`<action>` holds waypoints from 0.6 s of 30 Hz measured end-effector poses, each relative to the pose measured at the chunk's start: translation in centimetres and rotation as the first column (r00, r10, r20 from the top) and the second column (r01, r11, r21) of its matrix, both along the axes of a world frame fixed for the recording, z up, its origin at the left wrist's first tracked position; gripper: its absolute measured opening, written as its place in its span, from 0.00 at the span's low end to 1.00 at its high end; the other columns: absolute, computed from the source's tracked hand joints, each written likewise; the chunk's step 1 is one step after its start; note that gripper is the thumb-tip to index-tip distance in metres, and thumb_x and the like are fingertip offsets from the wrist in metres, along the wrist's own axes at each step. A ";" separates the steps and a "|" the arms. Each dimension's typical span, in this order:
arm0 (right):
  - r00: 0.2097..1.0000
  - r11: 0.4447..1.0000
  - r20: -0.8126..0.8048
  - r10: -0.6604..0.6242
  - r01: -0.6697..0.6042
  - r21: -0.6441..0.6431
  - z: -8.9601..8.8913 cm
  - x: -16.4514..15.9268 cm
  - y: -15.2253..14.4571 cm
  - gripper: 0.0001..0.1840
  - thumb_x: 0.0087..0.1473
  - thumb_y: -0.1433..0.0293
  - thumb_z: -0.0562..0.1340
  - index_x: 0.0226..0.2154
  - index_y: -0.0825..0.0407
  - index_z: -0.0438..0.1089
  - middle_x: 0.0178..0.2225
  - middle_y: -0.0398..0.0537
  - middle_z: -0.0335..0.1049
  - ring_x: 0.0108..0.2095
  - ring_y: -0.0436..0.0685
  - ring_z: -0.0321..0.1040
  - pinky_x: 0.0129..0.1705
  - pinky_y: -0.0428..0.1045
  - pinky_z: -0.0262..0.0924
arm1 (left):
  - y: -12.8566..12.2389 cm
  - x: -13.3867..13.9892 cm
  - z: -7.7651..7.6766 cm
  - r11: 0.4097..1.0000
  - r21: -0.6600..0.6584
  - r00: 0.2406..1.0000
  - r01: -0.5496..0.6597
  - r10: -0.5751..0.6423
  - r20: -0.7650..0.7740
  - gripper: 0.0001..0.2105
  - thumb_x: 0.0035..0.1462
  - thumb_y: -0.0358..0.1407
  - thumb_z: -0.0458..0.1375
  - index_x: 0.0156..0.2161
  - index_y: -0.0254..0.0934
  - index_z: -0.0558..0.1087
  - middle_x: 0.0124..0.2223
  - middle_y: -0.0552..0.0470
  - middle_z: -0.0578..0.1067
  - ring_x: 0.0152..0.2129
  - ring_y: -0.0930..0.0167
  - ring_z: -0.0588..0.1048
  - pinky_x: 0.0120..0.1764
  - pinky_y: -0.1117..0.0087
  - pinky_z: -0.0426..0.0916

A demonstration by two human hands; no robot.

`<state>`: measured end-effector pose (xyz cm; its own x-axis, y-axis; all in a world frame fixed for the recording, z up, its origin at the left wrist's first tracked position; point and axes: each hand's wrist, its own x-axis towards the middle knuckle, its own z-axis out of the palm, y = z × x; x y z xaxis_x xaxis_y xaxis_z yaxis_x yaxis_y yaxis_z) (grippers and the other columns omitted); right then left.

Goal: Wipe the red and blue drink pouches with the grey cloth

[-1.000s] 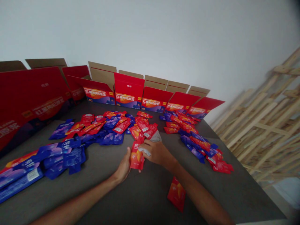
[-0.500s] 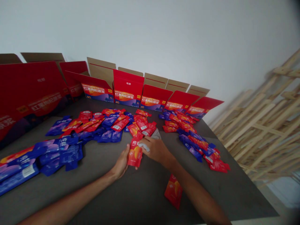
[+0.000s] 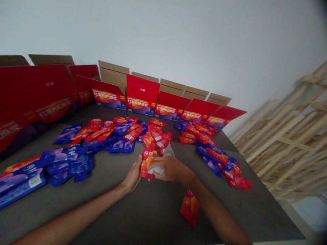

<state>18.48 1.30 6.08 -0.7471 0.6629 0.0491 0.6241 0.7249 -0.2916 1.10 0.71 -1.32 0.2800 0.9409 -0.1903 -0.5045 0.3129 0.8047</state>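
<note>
My left hand (image 3: 133, 175) grips a red pouch (image 3: 147, 160) with white lettering and orange fruit printed on it, holding it upright over the table by its left edge. In my right hand (image 3: 171, 169) is a bunched white cloth (image 3: 156, 167), pressed against the front of that pouch. Part of the white cloth also sticks out above the knuckles. Just beyond the held pouch lies a heap of red pouches (image 3: 156, 134). A single red pouch (image 3: 189, 208) rests near my right forearm, partly covered by it.
Open red cartons (image 3: 141, 100) line the back of the dark table (image 3: 158, 217), with larger ones (image 3: 33, 102) at left. Blue pouches (image 3: 68, 163) and red ones lie in piles at left; a mixed pile (image 3: 212, 149) is at right. Wooden slats (image 3: 286, 139) lean beyond the right edge.
My right hand has slid the white cloth down the pouch, from near its lettering to its lower part. My left hand keeps its grip. The view has shifted slightly.
</note>
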 end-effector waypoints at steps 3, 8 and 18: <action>0.998 0.996 -0.009 0.059 -0.060 -0.071 0.5 0.0 -0.5 0.10 0.55 0.71 0.63 0.41 0.45 0.74 0.41 0.39 0.74 0.40 0.51 0.71 0.39 0.44 0.57 | 0.0 0.1 0.1 0.998 0.002 0.998 -0.062 0.061 0.029 0.23 0.60 0.47 0.57 0.54 0.32 0.67 0.39 0.45 0.79 0.27 0.67 0.78 0.22 0.71 0.72; 0.999 0.999 0.029 -0.032 0.031 0.011 0.4 0.1 -0.2 0.10 0.56 0.69 0.62 0.43 0.45 0.73 0.43 0.42 0.74 0.39 0.52 0.70 0.38 0.45 0.57 | 0.4 0.1 0.1 0.999 0.020 0.999 -0.051 0.051 0.010 0.29 0.55 0.39 0.63 0.60 0.41 0.60 0.42 0.50 0.78 0.22 0.72 0.76 0.19 0.75 0.70; 0.920 0.980 -0.349 -0.179 0.199 0.024 -0.5 -1.3 0.1 0.12 0.61 0.70 0.58 0.47 0.49 0.69 0.44 0.47 0.72 0.46 0.53 0.69 0.49 0.48 0.60 | 0.9 -0.9 -1.1 0.963 -0.041 0.963 0.265 -0.262 0.065 0.16 0.61 0.48 0.53 0.42 0.36 0.68 0.24 0.55 0.69 0.15 0.73 0.68 0.15 0.75 0.65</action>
